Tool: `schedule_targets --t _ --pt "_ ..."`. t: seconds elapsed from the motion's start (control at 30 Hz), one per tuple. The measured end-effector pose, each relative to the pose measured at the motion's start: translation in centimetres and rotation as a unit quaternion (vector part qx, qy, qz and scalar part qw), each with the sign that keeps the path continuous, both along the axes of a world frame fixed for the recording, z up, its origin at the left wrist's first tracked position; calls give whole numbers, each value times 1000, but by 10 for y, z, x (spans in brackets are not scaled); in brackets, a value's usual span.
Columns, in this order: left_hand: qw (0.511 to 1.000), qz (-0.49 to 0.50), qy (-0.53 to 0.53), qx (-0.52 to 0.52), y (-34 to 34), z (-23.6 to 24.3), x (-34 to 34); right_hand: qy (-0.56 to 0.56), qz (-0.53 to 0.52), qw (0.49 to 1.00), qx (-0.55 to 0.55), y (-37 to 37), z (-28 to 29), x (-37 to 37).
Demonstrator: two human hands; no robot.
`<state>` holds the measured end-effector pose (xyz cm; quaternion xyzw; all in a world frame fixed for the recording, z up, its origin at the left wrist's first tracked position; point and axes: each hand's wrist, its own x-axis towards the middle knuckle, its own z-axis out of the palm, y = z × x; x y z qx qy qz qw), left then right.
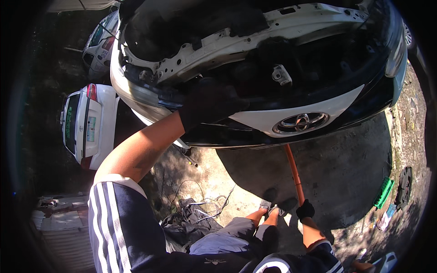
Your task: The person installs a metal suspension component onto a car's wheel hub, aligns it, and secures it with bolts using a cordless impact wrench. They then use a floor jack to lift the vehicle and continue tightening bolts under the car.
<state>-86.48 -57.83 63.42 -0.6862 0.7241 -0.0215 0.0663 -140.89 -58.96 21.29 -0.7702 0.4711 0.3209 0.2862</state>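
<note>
In front of me is the front end of a car, with a black-and-white nose (255, 119) and a round chrome emblem. Above the nose lies the open front bay, crossed by a white metal crossmember (218, 45). My left hand (211, 102), in a black glove, is at the upper edge of the nose; its fingers are lost against the dark bay. Lower right, my black-gloved right hand (305, 210) is closed round the near end of a long orange bar (293, 168). The bar's far end disappears under the bumper.
Two more white cars stand to the left, the nearer white car (100, 118) beside the front corner. A dark cloth heap (191, 223) with thin cables lies by my legs. At the right are a green plastic piece (383, 193) and a black case (403, 187) on the ground.
</note>
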Motion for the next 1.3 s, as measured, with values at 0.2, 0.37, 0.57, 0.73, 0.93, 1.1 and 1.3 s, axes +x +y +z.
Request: schedule_targets --t 0.2,0.37,0.57,0.73,0.93,1.1,1.3 --pt "995 38 -51 -77 -10 -20 0 -12 85 989 -122 12 91 52" --pt "948 259 152 -110 29 24 -27 -178 71 974 117 67 135 100" --pt "907 67 271 -314 197 4 -127 -224 6 965 138 87 148 88" --pt "807 431 403 -27 515 -94 -172 -45 38 994 87 138 222 130" --pt "565 626 514 157 736 -146 -116 64 299 944 121 307 309 340" --pt "488 556 607 291 766 -220 -72 -1 427 888 170 381 302 485" --pt "375 750 538 80 824 -198 28 -19 462 867 187 434 290 657"
